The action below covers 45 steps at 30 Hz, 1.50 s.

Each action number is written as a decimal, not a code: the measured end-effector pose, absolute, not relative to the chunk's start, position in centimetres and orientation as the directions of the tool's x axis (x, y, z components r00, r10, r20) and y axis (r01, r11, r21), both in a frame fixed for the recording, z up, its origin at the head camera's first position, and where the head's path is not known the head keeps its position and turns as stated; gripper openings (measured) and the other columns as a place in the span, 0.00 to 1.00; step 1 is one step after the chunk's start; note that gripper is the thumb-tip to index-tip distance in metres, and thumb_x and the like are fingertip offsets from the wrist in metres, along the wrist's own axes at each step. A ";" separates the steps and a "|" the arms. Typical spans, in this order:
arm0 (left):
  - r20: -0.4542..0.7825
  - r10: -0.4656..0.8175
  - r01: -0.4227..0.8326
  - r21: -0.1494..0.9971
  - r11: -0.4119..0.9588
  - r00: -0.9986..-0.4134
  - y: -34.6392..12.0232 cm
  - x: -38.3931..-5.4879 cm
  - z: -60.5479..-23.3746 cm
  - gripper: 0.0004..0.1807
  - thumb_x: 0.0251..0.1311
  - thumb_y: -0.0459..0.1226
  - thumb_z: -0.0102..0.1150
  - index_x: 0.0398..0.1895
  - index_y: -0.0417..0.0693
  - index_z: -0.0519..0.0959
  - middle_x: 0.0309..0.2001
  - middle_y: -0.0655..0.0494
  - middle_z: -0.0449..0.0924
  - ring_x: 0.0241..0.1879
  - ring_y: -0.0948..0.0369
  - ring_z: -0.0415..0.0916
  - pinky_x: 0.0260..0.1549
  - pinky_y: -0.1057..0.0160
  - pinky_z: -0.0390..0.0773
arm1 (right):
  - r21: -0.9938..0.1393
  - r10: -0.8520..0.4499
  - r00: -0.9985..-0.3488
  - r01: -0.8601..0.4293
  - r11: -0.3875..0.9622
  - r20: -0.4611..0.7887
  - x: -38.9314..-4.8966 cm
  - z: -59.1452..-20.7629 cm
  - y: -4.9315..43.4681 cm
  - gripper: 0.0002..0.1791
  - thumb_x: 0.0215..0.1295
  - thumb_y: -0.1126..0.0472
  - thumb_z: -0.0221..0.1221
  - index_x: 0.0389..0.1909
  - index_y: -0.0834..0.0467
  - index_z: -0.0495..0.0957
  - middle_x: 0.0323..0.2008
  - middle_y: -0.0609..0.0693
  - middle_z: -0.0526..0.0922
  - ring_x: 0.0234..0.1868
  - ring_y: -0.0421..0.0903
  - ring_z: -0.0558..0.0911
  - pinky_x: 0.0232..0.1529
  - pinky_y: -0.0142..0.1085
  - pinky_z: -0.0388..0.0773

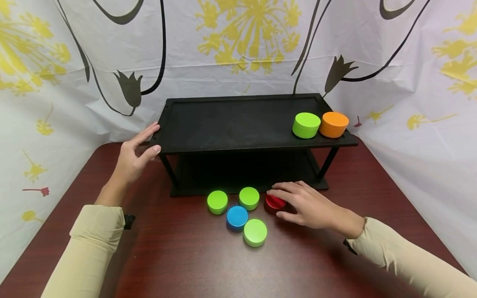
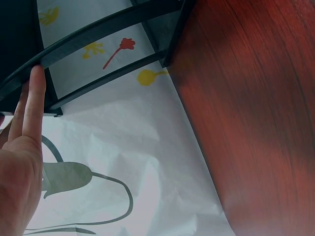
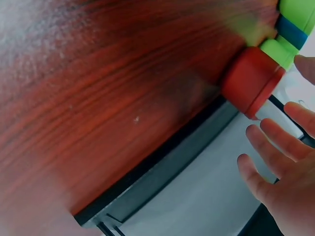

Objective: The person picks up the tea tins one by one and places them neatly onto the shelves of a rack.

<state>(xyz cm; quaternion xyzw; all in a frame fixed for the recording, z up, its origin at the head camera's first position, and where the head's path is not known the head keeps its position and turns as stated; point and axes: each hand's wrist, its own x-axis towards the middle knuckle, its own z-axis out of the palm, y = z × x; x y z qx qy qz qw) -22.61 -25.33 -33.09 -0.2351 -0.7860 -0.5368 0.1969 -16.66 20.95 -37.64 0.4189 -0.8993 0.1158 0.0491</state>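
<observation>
My left hand (image 1: 131, 159) touches the left end of a black two-tier shelf (image 1: 223, 124), its fingers straight along the top board's edge. In the left wrist view, a fingertip of that hand (image 2: 30, 118) meets the black rim. Close over a red round lidded container (image 1: 275, 203) is my right hand (image 1: 311, 207), thumb in front of it and fingers behind. The right wrist view shows those fingers spread apart beside the red container (image 3: 251, 81), with a gap between them and its side. Part of the red lid is hidden by the fingers in the head view.
Left of the red container, a blue round container (image 1: 237, 218) stands among three green ones, including a green container (image 1: 255, 232) nearest me. On the shelf's right end sit another green container (image 1: 306, 125) and an orange container (image 1: 334, 124). A patterned white cloth (image 1: 238, 49) surrounds the wooden table (image 1: 179, 256).
</observation>
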 end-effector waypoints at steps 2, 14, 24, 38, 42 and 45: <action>0.564 0.157 0.583 0.750 0.313 -0.811 -25.3 -22.6 -33.0 0.28 0.63 0.28 0.56 0.68 0.45 0.74 0.70 0.49 0.68 0.54 0.70 0.77 0.32 0.75 0.81 | -0.175 -0.742 -0.647 -0.762 0.623 0.175 -16.6 -37.8 20.9 0.31 0.61 0.48 0.68 0.65 0.52 0.76 0.63 0.53 0.75 0.61 0.50 0.75 0.57 0.52 0.73; 0.569 0.159 0.588 0.748 0.306 -0.807 -25.3 -22.6 -33.0 0.28 0.63 0.27 0.56 0.68 0.44 0.73 0.70 0.48 0.68 0.54 0.70 0.77 0.32 0.75 0.81 | -0.183 -0.752 -0.643 -0.764 0.618 0.144 -16.8 -38.5 20.8 0.30 0.64 0.49 0.66 0.65 0.53 0.76 0.64 0.55 0.75 0.60 0.51 0.77 0.57 0.53 0.74; 0.563 0.156 0.582 0.753 0.308 -0.811 -25.3 -22.5 -32.9 0.28 0.63 0.27 0.56 0.68 0.44 0.73 0.70 0.49 0.68 0.53 0.70 0.77 0.32 0.75 0.81 | -0.165 -0.760 -0.627 -0.778 0.606 0.170 -17.0 -38.9 20.6 0.28 0.64 0.53 0.67 0.64 0.54 0.76 0.62 0.54 0.75 0.57 0.49 0.78 0.54 0.49 0.77; 0.563 0.156 0.582 0.756 0.301 -0.812 -25.3 -22.6 -33.0 0.27 0.63 0.27 0.56 0.68 0.44 0.74 0.70 0.49 0.68 0.50 0.70 0.79 0.32 0.75 0.81 | -0.183 -0.763 -0.615 -0.788 0.588 0.199 -17.0 -39.0 20.8 0.27 0.62 0.54 0.69 0.62 0.54 0.77 0.58 0.52 0.76 0.52 0.45 0.77 0.50 0.46 0.77; 0.567 0.155 0.585 0.754 0.298 -0.809 -25.3 -22.6 -33.1 0.27 0.63 0.27 0.56 0.68 0.43 0.74 0.70 0.48 0.68 0.50 0.70 0.79 0.32 0.75 0.81 | -0.193 -0.773 -0.606 -0.795 0.576 0.187 -17.0 -38.9 20.8 0.27 0.61 0.54 0.69 0.62 0.54 0.77 0.58 0.51 0.75 0.51 0.45 0.77 0.50 0.46 0.77; 0.569 0.153 0.587 0.754 0.296 -0.808 -25.3 -22.6 -33.2 0.27 0.63 0.27 0.56 0.68 0.43 0.74 0.70 0.48 0.68 0.49 0.70 0.80 0.32 0.75 0.81 | -0.199 -0.777 -0.606 -0.794 0.575 0.172 -16.9 -38.8 20.8 0.27 0.62 0.54 0.69 0.61 0.54 0.77 0.57 0.51 0.76 0.51 0.45 0.77 0.50 0.46 0.78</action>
